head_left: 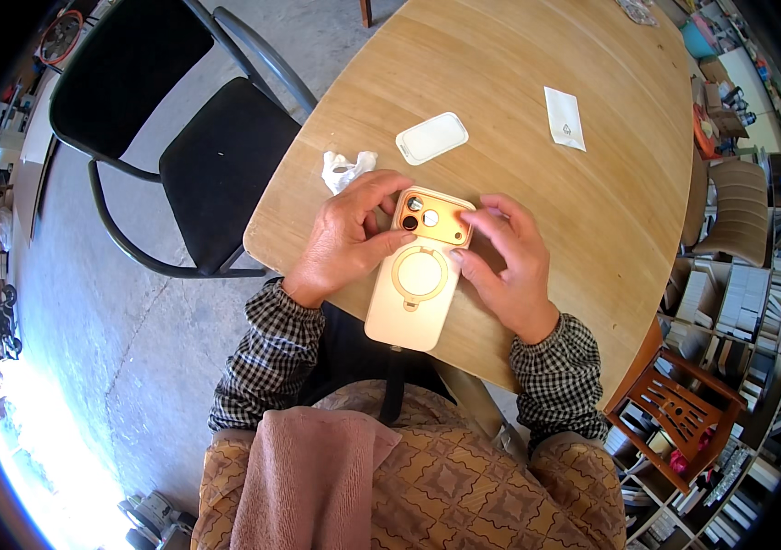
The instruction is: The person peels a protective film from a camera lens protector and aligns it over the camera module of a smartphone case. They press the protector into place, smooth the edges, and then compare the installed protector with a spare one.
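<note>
Both hands — left hand (346, 240), right hand (505, 266) — pinch the gold-coloured phone in its pale ring-backed case (415, 275) at the round wooden bench's (592, 202) near edge — overhanging, so a slip could drop it.

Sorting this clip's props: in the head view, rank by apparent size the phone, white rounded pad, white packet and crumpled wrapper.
1. phone, held nearest the camera
2. white rounded pad
3. white packet and crumpled wrapper look alike

Black-white checked sleeves, gathered cuffs; brown patterned garment.
</note>
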### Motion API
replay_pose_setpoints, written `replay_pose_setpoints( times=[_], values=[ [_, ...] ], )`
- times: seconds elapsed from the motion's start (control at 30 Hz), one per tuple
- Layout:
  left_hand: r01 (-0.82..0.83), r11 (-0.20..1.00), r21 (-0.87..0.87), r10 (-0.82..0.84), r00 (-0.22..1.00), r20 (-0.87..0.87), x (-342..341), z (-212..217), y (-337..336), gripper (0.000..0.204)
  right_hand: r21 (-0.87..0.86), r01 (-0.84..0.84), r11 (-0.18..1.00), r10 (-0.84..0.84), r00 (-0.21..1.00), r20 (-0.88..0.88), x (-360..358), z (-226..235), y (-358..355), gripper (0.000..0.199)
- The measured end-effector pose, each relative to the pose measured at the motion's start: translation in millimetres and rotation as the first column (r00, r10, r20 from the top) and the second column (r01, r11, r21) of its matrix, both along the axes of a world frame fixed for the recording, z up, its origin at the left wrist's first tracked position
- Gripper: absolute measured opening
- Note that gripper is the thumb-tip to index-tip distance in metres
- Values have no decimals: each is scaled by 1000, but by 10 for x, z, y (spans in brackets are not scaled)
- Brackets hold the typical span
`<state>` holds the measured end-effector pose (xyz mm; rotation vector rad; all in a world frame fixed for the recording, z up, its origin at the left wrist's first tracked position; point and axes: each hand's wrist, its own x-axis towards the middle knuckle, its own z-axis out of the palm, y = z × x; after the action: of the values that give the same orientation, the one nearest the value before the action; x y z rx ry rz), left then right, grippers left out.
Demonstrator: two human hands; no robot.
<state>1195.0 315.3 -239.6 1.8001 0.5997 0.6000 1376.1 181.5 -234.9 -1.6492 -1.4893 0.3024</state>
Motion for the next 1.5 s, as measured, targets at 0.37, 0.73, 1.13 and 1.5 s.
replay_pose_setpoints(
  times=[0.37, 0.73, 1.13, 1.5],
  values=[
    [-7, 1000, -14, 7, 1000, 0, -6, 5, -3, 51, 106, -159, 982, 120, 945, 305, 22, 24, 56, 31],
    [-1, 1000, 3, 1, 1000, 15, -17, 8, 1, 49, 42, -157, 987, 135, 937, 323, -11, 29, 68, 34],
    [5, 1000, 19, -5, 1000, 3, -29, 18, -3, 49, 30, -153, 988, 134, 931, 339, -24, 13, 72, 36],
    [21, 1000, 7, -21, 999, -44, -33, 34, -46, 59, -88, 126, 988, -151, 905, -397, -4, 1, 16, 32]
  ],
)
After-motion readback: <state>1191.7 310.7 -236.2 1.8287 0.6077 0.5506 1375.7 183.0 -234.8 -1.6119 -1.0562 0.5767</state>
